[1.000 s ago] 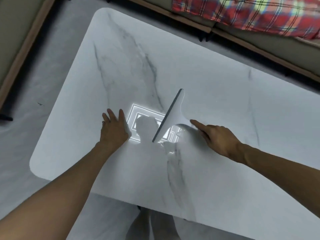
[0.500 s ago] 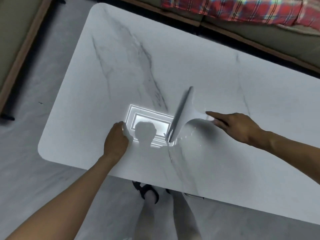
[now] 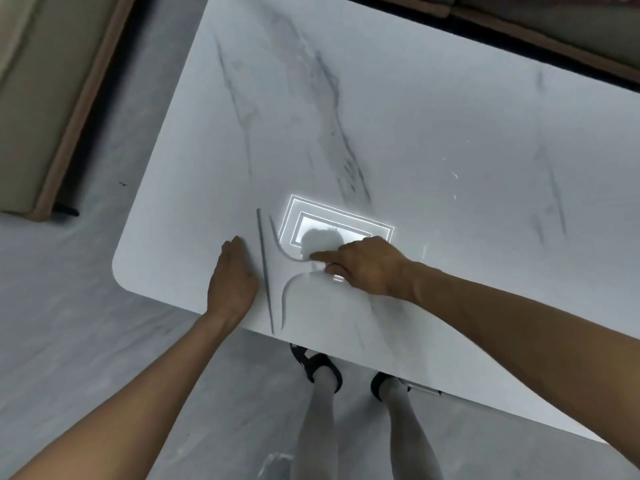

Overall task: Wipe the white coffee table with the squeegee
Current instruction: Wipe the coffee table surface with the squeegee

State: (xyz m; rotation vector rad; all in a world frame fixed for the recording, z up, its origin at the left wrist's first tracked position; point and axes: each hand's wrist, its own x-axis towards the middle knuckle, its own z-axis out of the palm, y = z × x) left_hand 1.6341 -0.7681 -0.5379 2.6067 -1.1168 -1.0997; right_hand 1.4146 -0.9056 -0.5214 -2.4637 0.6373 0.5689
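While the right hand (image 3: 367,268) grips the handle of the white squeegee (image 3: 277,271), its index finger stretched forward along the neck and the other fingers curled around the grip, the tool lies low on the white marble-patterned desk (image 3: 433,140), close to the near left corner. The squeegee's long dark blade edge (image 3: 265,271) runs roughly from the far side toward the near rim of the desk, its lower end reaching that rim. The left hand (image 3: 232,278) rests flat on the desk just beside the blade, on its left, fingers held together and pointing away from the person, palm down, holding nothing. A bright rectangular reflection of a ceiling light (image 3: 332,223) glows on the glossy top just beyond the right hand, with a dark round shadow of a head inside it. Grey veins run diagonally across the desk's far half. Below the near rim, the person's legs and feet in black sandals (image 3: 317,365) stand on a grey floor (image 3: 69,323). A beige sofa base (image 3: 45,109) sits at the left, and another runs along the far right edge.
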